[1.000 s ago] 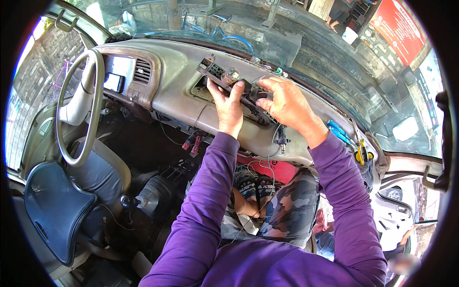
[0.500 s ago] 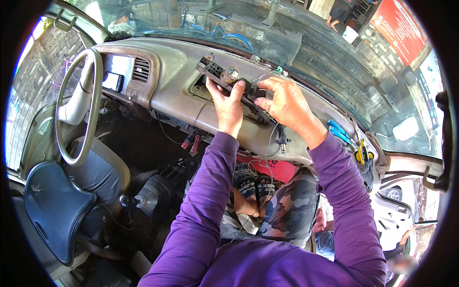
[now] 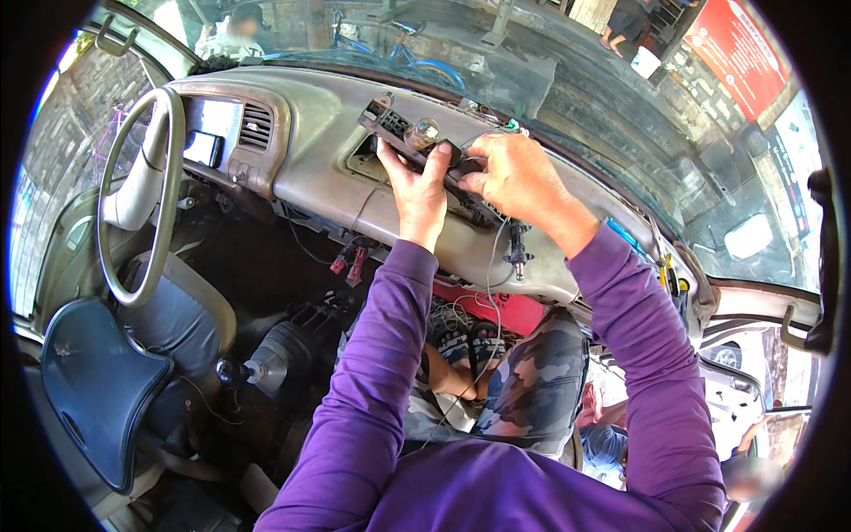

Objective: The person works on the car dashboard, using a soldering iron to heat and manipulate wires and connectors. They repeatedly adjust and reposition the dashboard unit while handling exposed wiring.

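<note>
Over an opening [image 3: 365,161] in the dashboard, my left hand [image 3: 417,195] grips a long dark plastic housing [image 3: 381,115], its thumb on the near side. A round, clear, bulb-like part [image 3: 424,133] stands up from the housing. My right hand [image 3: 521,182] is closed at the housing's right end, thumb and fingertips pinched together. What sits between those fingertips is mostly hidden, though a thin wire runs close by. Below my right wrist, a black cylindrical part [image 3: 518,253] hangs at the dashboard's face beside a thin pale cable [image 3: 496,293].
The steering wheel [image 3: 168,195] and gear lever [image 3: 235,372] lie to my left. Red connectors [image 3: 356,266] dangle under the dashboard [image 3: 328,177]. Blue-handled [image 3: 625,235] and yellow-handled tools [image 3: 671,277] rest at the right. A red box [image 3: 496,308] sits by my feet.
My right fingers have drawn closer together and moved slightly up and left at the housing's end. My left hand keeps its grip. The pale cable has shifted over my legs.
</note>
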Motion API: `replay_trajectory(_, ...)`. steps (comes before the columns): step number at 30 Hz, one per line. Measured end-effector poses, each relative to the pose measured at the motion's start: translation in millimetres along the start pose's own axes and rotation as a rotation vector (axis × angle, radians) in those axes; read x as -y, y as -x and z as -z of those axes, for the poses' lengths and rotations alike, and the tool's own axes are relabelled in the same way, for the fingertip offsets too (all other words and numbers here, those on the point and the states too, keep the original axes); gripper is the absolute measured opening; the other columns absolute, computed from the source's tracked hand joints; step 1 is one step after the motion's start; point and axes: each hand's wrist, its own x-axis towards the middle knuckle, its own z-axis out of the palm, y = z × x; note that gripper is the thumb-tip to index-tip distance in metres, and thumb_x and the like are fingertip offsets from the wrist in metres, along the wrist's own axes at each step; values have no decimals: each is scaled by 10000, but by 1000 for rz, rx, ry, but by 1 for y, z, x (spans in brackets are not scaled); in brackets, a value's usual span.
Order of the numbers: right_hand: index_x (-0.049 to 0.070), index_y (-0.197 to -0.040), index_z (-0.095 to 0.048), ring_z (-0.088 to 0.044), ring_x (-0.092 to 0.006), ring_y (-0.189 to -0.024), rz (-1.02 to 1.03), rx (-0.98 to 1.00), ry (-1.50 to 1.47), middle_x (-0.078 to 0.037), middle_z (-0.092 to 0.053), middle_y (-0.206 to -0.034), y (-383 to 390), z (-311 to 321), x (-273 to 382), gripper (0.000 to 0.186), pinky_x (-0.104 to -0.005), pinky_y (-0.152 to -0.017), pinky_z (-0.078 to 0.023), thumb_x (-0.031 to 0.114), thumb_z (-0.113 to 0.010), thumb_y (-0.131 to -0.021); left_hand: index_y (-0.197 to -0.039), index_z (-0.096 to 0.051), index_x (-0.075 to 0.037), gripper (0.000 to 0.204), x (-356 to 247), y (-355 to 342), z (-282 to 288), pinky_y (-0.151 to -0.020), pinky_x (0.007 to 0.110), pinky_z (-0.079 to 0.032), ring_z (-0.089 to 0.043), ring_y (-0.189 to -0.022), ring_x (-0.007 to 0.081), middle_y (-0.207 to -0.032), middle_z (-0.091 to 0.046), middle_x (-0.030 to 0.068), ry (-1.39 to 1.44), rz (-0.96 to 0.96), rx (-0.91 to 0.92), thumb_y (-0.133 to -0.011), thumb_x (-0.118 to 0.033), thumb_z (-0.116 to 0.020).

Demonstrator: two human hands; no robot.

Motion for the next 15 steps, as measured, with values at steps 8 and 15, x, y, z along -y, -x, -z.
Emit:
replay_trajectory(8, 7, -1062, -768, -737, -412, -1007, -38, -40, -21, -201, -765, -1040, 6, -10, 2, 318, -523, -888, -578, 223, -837, -840, -1615, -290, -136, 786, 5, -1, 5, -975, 364, -539, -608, -1163, 189, -1352, -571, 75, 3, 9, -14, -977, -37, -738)
replay_trajectory(15, 30, -1084, -760, -718, -426, -991, -65, -135, -141, -171, -744, -1025, 18, -22, -4, 319, -521, -849, -565, 244, -836, -859, -1633, -257, -113, 814, 2, 0, 3, -1017, 355, -514, -571, -1221, 195, -1386, -545, 86, -50, -26, -8, -963, -24, -710)
